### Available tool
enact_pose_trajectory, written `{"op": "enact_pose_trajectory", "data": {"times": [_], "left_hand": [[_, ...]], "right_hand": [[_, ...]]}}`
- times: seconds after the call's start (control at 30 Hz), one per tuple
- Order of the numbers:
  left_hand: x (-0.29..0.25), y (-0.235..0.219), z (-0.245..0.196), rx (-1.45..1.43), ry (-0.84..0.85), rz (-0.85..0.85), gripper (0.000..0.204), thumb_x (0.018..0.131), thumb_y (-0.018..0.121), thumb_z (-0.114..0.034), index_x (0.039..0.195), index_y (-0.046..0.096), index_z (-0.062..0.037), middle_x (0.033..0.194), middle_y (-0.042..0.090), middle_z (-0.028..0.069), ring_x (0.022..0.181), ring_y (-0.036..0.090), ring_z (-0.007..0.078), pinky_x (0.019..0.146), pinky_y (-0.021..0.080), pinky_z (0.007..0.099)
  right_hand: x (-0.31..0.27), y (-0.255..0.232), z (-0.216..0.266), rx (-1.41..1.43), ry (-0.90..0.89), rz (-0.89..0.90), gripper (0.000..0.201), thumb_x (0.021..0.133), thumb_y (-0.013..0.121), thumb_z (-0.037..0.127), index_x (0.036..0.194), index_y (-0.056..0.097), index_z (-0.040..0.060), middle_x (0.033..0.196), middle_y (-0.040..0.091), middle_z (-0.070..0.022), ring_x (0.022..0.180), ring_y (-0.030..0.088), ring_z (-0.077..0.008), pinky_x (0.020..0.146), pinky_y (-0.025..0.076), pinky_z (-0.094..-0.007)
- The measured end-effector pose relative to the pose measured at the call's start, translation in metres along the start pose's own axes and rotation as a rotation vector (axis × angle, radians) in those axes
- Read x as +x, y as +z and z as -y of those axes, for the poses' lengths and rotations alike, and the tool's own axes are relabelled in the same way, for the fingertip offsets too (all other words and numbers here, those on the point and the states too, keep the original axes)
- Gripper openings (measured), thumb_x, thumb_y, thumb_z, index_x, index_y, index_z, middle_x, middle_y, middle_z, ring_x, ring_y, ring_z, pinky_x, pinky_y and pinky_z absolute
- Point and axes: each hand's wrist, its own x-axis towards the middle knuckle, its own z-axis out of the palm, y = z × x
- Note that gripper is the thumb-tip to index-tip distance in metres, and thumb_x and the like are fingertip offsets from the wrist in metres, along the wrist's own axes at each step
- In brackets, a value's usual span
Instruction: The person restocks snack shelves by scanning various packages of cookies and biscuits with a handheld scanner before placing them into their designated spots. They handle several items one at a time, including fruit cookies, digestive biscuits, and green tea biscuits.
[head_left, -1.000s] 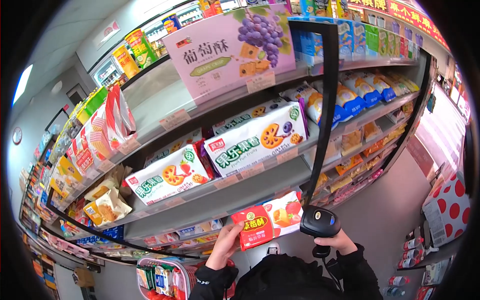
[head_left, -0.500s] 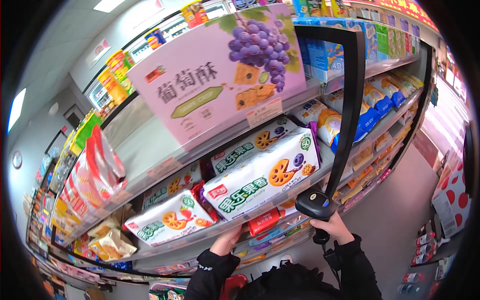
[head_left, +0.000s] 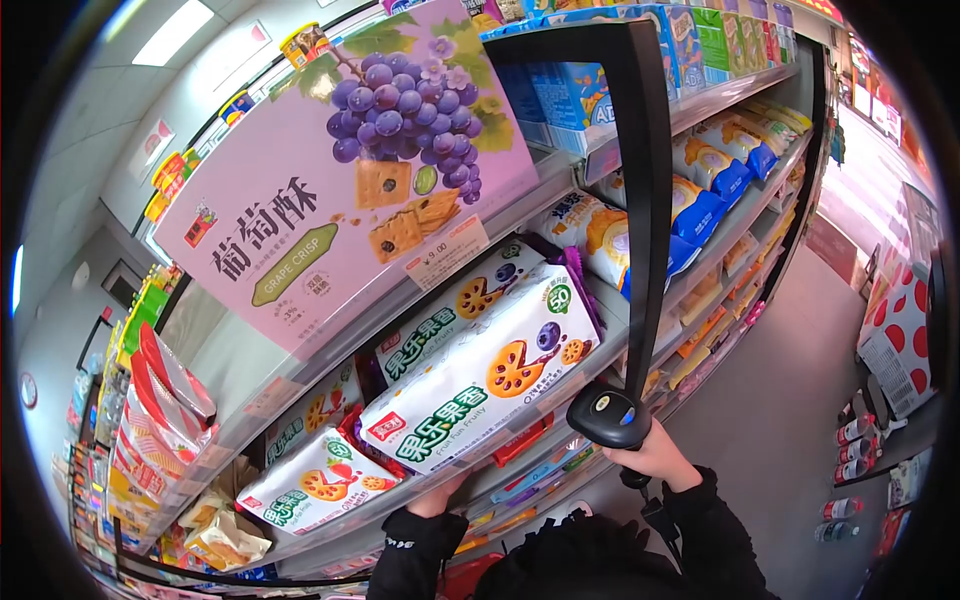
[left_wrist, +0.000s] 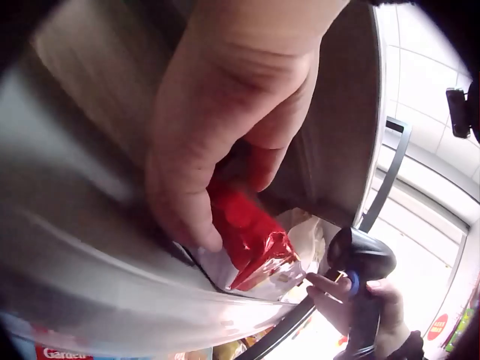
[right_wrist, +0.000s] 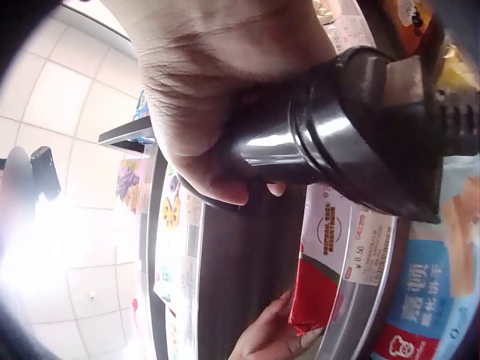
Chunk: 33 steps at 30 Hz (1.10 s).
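Note:
My left hand (left_wrist: 232, 112) has its thumb and fingers around the end of a red and white packet (left_wrist: 251, 236) on a shelf, as the left wrist view shows. From the head view most of that hand (head_left: 436, 498) is hidden under the shelf above, with a red part of the packet (head_left: 522, 440) showing beyond it. My right hand (head_left: 655, 456) grips the handle of a black scanner (head_left: 608, 415). In the right wrist view the fingers of my right hand (right_wrist: 217, 90) wrap round the black handle (right_wrist: 270, 135), and the red packet (right_wrist: 313, 294) lies beside my left hand (right_wrist: 271, 334).
A purple grape crisp box (head_left: 350, 170) stands on the upper shelf. White biscuit packs (head_left: 480, 370) lie on the shelf below it. A black frame bar (head_left: 645, 200) rises before the shelves. At the right are a red-dotted box (head_left: 900, 345) and bottles (head_left: 838, 508).
My left hand has moved from in front of the shelves into the lower shelf with the red packet. The head view has come closer to the shelves. The scanner stays in my right hand.

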Motion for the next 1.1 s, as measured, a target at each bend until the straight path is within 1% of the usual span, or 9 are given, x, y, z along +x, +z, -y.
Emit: {"op": "enact_pose_trajectory", "data": {"times": [0.17,0.3,0.33,0.5,0.63,0.73,0.8,0.9,1.1], "left_hand": [[-0.009,0.044,-0.004,0.083,-0.048,-0.054,0.031,0.089,0.04,-0.024,0.116,0.041,-0.0093,0.114,0.046,0.0084,0.099,0.047,0.0187,0.084,0.041,0.0342],[0.01,0.012,0.017,0.316,0.005,-0.091,0.025,0.087,0.045,-0.014,0.112,0.044,-0.0116,0.111,0.047,0.0055,0.099,0.047,0.0151,0.083,0.041,0.0319],[0.013,0.012,0.019,0.317,0.01,-0.09,0.025,0.087,0.045,-0.014,0.112,0.044,-0.0116,0.111,0.047,0.0055,0.099,0.047,0.0151,0.083,0.041,0.0319],[0.035,-0.006,0.026,0.049,0.22,0.008,0.034,0.086,0.045,-0.026,0.117,0.04,-0.0116,0.116,0.043,0.0066,0.103,0.044,0.0196,0.084,0.039,0.0379],[0.035,0.005,0.019,0.13,0.29,0.147,0.04,0.085,0.045,-0.032,0.119,0.039,-0.0125,0.12,0.041,0.0065,0.107,0.041,0.0219,0.085,0.037,0.042],[0.024,0.052,0.017,1.76,0.586,-0.335,0.045,0.081,0.051,-0.035,0.115,0.043,-0.0074,0.117,0.045,0.0123,0.107,0.044,0.0218,0.084,0.038,0.034],[0.016,0.081,0.017,1.594,0.415,-0.359,0.047,0.078,0.055,-0.035,0.112,0.046,-0.0049,0.112,0.049,0.0163,0.104,0.047,0.0272,0.082,0.039,0.0335],[0.017,0.095,0.025,1.915,0.588,-0.296,0.04,0.078,0.053,-0.033,0.109,0.049,-0.0069,0.105,0.052,0.016,0.098,0.049,0.0335,0.079,0.04,0.0397],[0.05,0.077,0.039,1.918,0.623,-0.455,0.036,0.079,0.049,-0.029,0.107,0.051,-0.0069,0.107,0.051,0.0155,0.098,0.048,0.0353,0.081,0.038,0.0428]], "right_hand": [[0.001,0.0,-0.005,-0.04,-0.074,0.025,0.038,0.067,0.064,0.007,0.102,0.049,0.0017,0.093,0.056,-0.0037,0.087,0.051,-0.0106,0.078,0.04,-0.0272],[0.01,-0.001,-0.006,-0.014,-0.03,0.073,0.052,0.066,0.064,0.008,0.112,0.04,0.0015,0.102,0.052,-0.0073,0.094,0.049,-0.0138,0.083,0.038,-0.0287],[0.014,-0.001,-0.006,-0.003,-0.011,0.085,0.067,0.065,0.065,0.009,0.123,0.032,0.0015,0.111,0.048,-0.0103,0.102,0.046,-0.0165,0.089,0.035,-0.0304],[0.036,0.001,-0.005,0.102,0.018,0.053,0.023,0.068,0.062,0.009,0.089,0.055,0.0013,0.079,0.057,-0.0023,0.074,0.052,-0.0098,0.067,0.043,-0.0248],[0.049,0.001,-0.009,0.076,-0.005,0.081,0.028,0.071,0.06,0.009,0.097,0.053,0.0007,0.083,0.056,-0.0032,0.076,0.052,-0.0101,0.067,0.042,-0.0238],[0.035,0.004,0.002,0.251,0.039,0.022,0.023,0.07,0.061,0.01,0.091,0.055,0.0014,0.084,0.057,-0.0025,0.078,0.053,-0.0101,0.069,0.042,-0.025],[0.018,-0.001,0.003,0.313,0.073,0.08,0.03,0.071,0.061,0.008,0.099,0.052,0.0019,0.088,0.056,-0.0029,0.082,0.052,-0.01,0.074,0.041,-0.0258],[-0.015,-0.005,0.006,0.334,0.096,0.127,0.032,0.071,0.061,0.006,0.101,0.051,0.0026,0.09,0.056,-0.0023,0.086,0.051,-0.0108,0.078,0.04,-0.0254],[-0.088,-0.028,0.003,0.201,0.186,0.124,0.061,0.066,0.068,0.009,0.118,0.038,0.002,0.107,0.051,-0.0047,0.098,0.046,-0.0118,0.087,0.035,-0.0279]]}}
